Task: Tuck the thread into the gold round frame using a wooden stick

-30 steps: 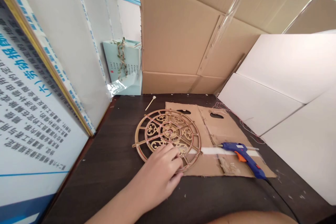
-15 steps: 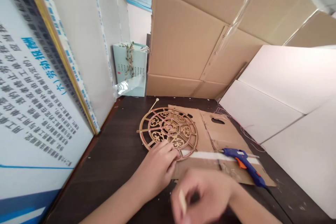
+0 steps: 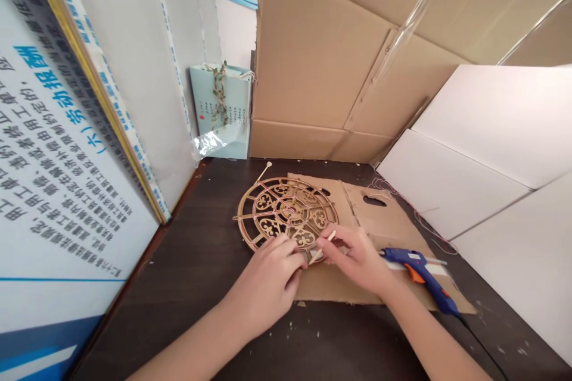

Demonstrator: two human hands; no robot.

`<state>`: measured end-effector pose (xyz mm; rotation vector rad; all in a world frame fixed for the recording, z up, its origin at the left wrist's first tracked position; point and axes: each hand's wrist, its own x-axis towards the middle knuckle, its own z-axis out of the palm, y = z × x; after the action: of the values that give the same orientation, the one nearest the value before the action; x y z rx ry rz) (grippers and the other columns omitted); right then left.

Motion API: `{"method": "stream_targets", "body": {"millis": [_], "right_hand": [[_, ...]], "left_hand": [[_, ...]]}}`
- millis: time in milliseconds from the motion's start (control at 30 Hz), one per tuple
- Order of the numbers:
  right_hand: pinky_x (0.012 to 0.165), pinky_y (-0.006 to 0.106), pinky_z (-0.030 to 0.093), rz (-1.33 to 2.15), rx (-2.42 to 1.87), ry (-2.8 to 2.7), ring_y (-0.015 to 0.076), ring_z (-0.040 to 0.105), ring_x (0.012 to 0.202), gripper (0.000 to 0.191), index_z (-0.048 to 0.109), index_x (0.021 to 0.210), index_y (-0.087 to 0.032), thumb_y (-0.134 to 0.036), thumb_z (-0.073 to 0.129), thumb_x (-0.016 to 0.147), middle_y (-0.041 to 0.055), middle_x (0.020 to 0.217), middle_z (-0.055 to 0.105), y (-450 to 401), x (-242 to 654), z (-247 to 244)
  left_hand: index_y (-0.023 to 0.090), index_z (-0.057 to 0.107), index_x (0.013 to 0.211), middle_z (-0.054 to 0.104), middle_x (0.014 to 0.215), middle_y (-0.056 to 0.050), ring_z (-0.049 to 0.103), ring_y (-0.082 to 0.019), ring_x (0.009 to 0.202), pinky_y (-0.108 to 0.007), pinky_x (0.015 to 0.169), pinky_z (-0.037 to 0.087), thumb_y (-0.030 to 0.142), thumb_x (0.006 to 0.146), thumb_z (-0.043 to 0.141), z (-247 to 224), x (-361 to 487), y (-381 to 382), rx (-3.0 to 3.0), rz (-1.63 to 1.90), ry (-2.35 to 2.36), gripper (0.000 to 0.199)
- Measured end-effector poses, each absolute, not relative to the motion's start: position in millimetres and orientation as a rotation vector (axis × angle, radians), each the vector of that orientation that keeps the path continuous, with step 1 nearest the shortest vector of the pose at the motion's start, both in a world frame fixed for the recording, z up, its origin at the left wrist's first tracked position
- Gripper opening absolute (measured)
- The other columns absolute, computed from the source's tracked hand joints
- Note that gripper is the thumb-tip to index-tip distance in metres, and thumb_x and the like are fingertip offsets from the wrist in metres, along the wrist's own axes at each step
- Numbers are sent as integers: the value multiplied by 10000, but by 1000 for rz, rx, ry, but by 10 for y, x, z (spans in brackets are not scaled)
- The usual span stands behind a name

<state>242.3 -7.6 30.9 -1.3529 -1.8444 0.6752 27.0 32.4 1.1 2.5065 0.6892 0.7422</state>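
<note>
Lattice wheel (image 3: 292,212) at frame centre, partly on cardboard (image 3: 330,287). My left hand (image 3: 277,268) curls over its near rim, lower centre; can't tell if it's gripping. My right hand (image 3: 355,255), just beside, pinches a stick (image 3: 316,256) slantwise near my left fingertips. Best: wheel steady, light pressure, fingertips clear.

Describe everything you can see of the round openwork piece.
The round openwork piece is golden-brown, like thin cut wood, with concentric rings, spokes, scrollwork panels and a small tab on its left edge. Reddish lines, seemingly wire, run along it. It lies flat, partly over the cardboard sheet, partly over the dark table. The left hand is at its near rim, hiding part; the right hand holds a pale stick there, contact unclear.
</note>
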Motion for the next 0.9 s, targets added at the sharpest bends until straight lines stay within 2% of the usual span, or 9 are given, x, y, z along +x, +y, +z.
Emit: {"method": "stream_targets", "body": {"millis": [233, 900], "right_hand": [[664, 269, 408, 517, -1350, -1919, 139, 572, 700, 300, 616, 784, -207, -343, 556, 1045, -7, 762, 642, -64, 2435, 313], [628, 260, 435, 507, -1360, -1928, 136, 603, 665, 285, 658, 810, -208, -352, 566, 1038, -5, 731, 668, -99, 2399, 337]], "left_hand": [[174, 667, 897, 627, 948, -33, 548, -241, 978, -441, 870, 496, -24, 884, 545, 3, 291, 333, 2483, 751, 701, 233], [175, 674, 900, 623, 941, -38, 548, -239, 976, -449, 888, 496, -12, 895, 542, 16, 293, 341, 2473, 726, 707, 229]]}}
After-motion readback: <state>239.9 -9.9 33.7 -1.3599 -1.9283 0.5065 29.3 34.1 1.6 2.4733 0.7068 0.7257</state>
